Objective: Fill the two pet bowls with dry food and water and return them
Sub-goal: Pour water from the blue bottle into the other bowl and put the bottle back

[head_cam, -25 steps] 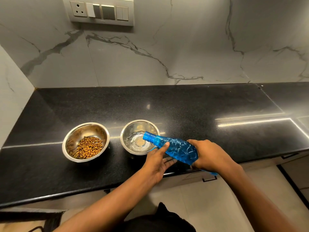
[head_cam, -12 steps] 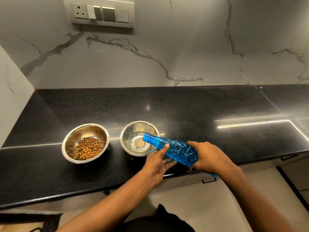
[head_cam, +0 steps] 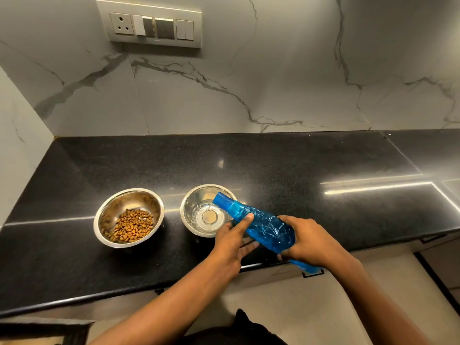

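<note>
Water is seen in the bottom of a round stainless-steel bowl (head_cam: 199, 215) standing on the black speckled stone countertop (head_cam: 286, 165), near its front edge. A translucent blue textured plastic bottle (head_cam: 261, 226) is held tilted over this bowl, its open neck lowered past the bowl's right rim and pointed down and to the left, its base raised toward the person. The bottle's lower body is gripped by the right hand (head_cam: 311, 242), whose fingers are closed around it. The bottle's middle is steadied by the left hand (head_cam: 231, 242): the thumb is pressed on top of the plastic and the remaining fingers are spread loosely underneath, so the hand is only partly closed. Just to the left, apart from the first bowl, a second round stainless-steel bowl (head_cam: 107, 220) is set on the same countertop, and a heap of brown dry pet food (head_cam: 132, 225) is held in it. A switch-and-socket plate (head_cam: 149, 23) is mounted on the white marble wall (head_cam: 273, 70) behind.
</note>
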Demonstrator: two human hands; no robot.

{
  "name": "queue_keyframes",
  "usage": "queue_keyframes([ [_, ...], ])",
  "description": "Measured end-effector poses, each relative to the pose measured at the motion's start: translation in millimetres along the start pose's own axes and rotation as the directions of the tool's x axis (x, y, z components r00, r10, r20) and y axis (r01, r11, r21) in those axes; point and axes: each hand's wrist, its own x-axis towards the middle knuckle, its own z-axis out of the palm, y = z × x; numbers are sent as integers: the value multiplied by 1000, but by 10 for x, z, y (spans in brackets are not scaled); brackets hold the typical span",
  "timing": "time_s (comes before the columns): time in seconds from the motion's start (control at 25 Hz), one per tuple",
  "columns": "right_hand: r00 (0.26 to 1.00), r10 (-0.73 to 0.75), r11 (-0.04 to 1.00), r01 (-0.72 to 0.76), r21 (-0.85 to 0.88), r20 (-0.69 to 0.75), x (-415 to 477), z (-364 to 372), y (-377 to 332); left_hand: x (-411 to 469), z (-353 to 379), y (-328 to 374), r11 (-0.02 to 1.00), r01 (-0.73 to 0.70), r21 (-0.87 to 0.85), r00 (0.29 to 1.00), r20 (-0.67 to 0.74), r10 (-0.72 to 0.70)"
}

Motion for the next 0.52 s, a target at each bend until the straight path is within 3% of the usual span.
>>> queue_keyframes([
  [0.32, 990, -76, 947, 108, 302, -116, 107, -42, -157, -67, 97, 421, 968, -241, 64, 970, -18, 243],
  [0.52, 954, -106, 851, 233, 471, -279, 150, -313, -457, -288, 367, 941, 836, -525, 156, 851, 89, 518],
])
